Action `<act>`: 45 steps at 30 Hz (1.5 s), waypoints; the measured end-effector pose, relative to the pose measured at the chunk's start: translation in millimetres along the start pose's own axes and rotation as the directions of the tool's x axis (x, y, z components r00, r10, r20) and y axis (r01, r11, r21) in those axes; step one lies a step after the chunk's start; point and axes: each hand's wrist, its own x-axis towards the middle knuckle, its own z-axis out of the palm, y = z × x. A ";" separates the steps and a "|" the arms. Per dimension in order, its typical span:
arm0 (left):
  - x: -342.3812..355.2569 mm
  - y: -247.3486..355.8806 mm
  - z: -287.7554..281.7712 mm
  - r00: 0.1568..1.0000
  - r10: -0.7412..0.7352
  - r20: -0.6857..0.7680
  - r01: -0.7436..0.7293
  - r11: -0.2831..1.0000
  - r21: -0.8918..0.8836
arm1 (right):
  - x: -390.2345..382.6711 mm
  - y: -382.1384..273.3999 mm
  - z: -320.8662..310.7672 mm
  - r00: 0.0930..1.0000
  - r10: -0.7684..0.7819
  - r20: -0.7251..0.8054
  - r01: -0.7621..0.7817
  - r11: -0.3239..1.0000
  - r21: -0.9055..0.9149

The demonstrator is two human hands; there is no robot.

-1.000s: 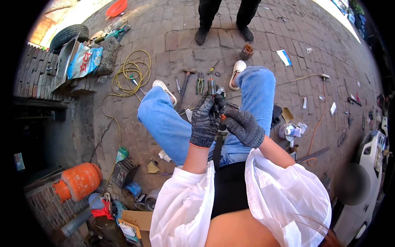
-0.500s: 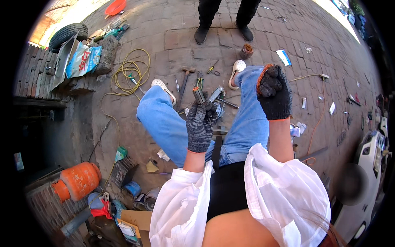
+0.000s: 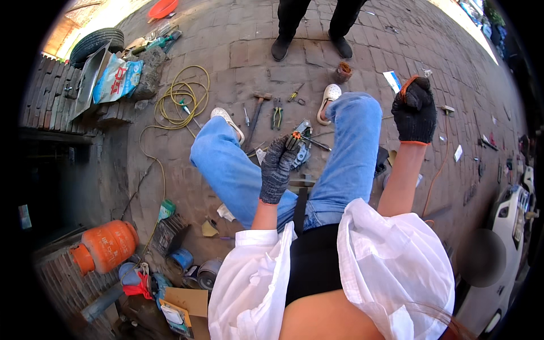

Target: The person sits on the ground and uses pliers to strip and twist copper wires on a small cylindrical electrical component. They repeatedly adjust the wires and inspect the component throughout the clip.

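A dark-handled hammer [image 3: 256,116] lies on the brown brick paving [image 3: 243,56]. The right hand [image 3: 415,112], in a black glove, is held well out to the side, fingers curled in; I can't tell whether it grips anything. The left hand [image 3: 277,170], in mottled grey knit, closes its fingers around a small dark cylindrical part with an orange end [image 3: 296,137].

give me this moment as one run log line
left hand: holding small orange-tipped part | right hand: out to the right, curled, contents unclear | ground: hammer, pliers
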 end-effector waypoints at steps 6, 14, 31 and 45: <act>49.0 -14.8 -1.2 0.825 -0.537 -0.174 0.416 0.787 -0.456 | -49.2 -36.2 47.5 0.892 0.056 0.448 -0.429 -0.204 0.880; 104.6 -30.6 -9.3 0.740 -0.645 0.189 0.503 0.346 -0.792 | -99.3 -83.3 65.5 0.699 0.252 0.669 -0.579 0.749 0.323; 53.3 -77.6 -23.1 0.989 -0.025 0.147 -0.098 0.636 0.766 | -20.5 -81.8 11.2 0.963 -0.112 0.245 -0.248 -0.005 0.969; 76.7 -43.9 -11.2 0.772 -0.631 0.077 0.426 0.424 -0.799 | -16.5 -56.8 -40.5 0.956 0.289 -0.056 -0.054 0.358 0.932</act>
